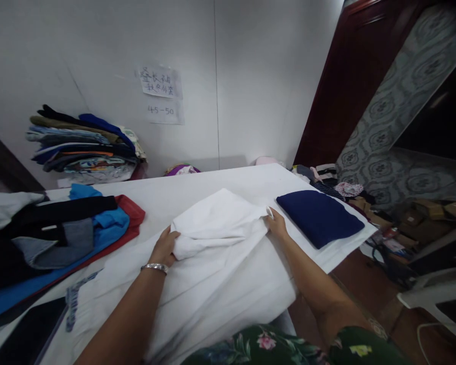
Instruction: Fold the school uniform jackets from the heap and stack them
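A large white garment (220,258) lies spread over the near side of the table, part of it folded back in a loose flap. My left hand (166,246), with a silver bracelet at the wrist, pinches the flap's left edge. At the flap's right corner, my right hand (275,221) grips the cloth between thumb and fingers. Dark patterned trim or print (74,299) shows at the garment's left end. Just right of my right hand rests a folded navy blue garment (319,215).
Loose black, blue and red clothes (72,228) cover the table's left side. Behind them a tall stack of folded clothes (87,147) stands by the wall. More clothes (330,185) and cardboard boxes (418,218) lie past the white table's (247,180) right edge, near a white plastic stool (437,286).
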Motion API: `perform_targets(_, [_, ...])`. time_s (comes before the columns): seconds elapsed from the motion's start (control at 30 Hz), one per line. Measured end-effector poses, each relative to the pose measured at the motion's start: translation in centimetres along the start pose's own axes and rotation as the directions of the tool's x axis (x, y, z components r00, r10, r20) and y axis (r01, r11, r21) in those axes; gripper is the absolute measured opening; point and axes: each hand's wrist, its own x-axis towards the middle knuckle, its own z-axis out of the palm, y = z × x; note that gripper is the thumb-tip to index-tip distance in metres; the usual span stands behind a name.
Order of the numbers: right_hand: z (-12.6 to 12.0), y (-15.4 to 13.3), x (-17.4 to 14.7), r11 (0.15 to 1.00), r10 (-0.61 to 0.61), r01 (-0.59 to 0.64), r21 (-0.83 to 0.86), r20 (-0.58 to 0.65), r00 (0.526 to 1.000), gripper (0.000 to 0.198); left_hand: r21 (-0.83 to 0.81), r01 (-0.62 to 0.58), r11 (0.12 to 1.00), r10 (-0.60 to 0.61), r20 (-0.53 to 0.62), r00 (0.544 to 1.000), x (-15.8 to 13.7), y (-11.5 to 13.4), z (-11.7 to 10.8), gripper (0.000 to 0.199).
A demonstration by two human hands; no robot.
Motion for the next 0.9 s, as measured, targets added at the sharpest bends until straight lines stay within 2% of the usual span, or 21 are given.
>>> perform_targets(0.13, [-0.5, -0.2, -0.1, 0.974, 0.047, -0.043, -0.223, 0.013, 0.999, 0.036, 0.086, -0.039, 0.995, 0.043, -0.044, 0.998, -0.1, 0.3, -0.1, 0.064])
perform_targets(0.23, [-0.9, -0.4, -0.1, 0.961, 0.03, -0.015, -0.275, 0.049, 0.998, 0.03, 0.26, -0.095, 0.961, 0.132, -0.129, 0.983, 0.1, 0.2, -0.5, 0.069])
perform_targets(0.33, [-1.2, -0.7, -0.2, 0.956, -0.005, 0.031, -0.291, 0.089, 0.996, 0.035, 0.464, -0.14, 0.875, 0.23, -0.142, 0.963, 0.6, -0.3, -0.8, 0.07])
perform_targets(0.37, [-1.2, -0.9, -0.3, 0.954, -0.042, 0.067, -0.293, 0.09, 0.995, 0.04, 0.504, -0.144, 0.852, 0.241, -0.134, 0.961, 0.6, -0.4, -0.8, 0.07])
perform_targets(0.43, [-1.1, -1.3, -0.6, 0.934, -0.185, 0.205, -0.293, 0.095, 0.978, 0.054, 0.487, -0.149, 0.861, 0.228, -0.108, 0.968, 0.4, -0.4, -0.7, 0.07])
perform_targets(0.5, [-0.8, -1.8, -1.2, 0.888, -0.331, 0.366, -0.278, 0.165, 0.929, 0.061, 0.404, -0.173, 0.898, 0.215, -0.062, 0.975, 0.0, -0.1, -0.5, 0.069])
perform_targets(0.53, [-0.5, -2.1, -1.5, 0.869, -0.363, 0.417, -0.266, 0.23, 0.903, 0.06, 0.372, -0.187, 0.909, 0.216, -0.036, 0.976, -0.3, 0.1, -0.4, 0.069])
perform_targets(0.6, [0.0, -2.4, -2.0, 0.86, -0.334, 0.444, -0.253, 0.38, 0.863, 0.055, 0.414, -0.232, 0.88, 0.256, -0.003, 0.967, -0.7, 0.6, -0.5, 0.068])
perform_targets(0.63, [0.2, -2.5, -2.2, 0.862, -0.298, 0.434, -0.262, 0.43, 0.852, 0.053, 0.499, -0.26, 0.827, 0.292, 0.014, 0.956, -0.9, 0.7, -0.6, 0.068])
perform_targets(0.7, [0.3, -2.7, -2.3, 0.867, -0.239, 0.408, -0.285, 0.481, 0.844, 0.05, 0.721, -0.286, 0.631, 0.329, 0.085, 0.94, -1.1, 0.8, -1.2, 0.069])
perform_targets(0.8, [0.0, -3.7, -1.9, 0.889, -0.205, 0.367, -0.273, 0.479, 0.854, 0.054, 0.928, -0.25, 0.275, 0.224, 0.191, 0.956, -1.5, 0.8, -2.0, 0.068])
perform_targets(0.9, [-0.6, -6.7, -1.4, 0.891, -0.349, 0.431, -0.143, 0.392, 0.851, 0.057, 0.978, -0.209, 0.019, 0.152, 0.204, 0.967, -2.6, 1.7, -2.0, 0.056])
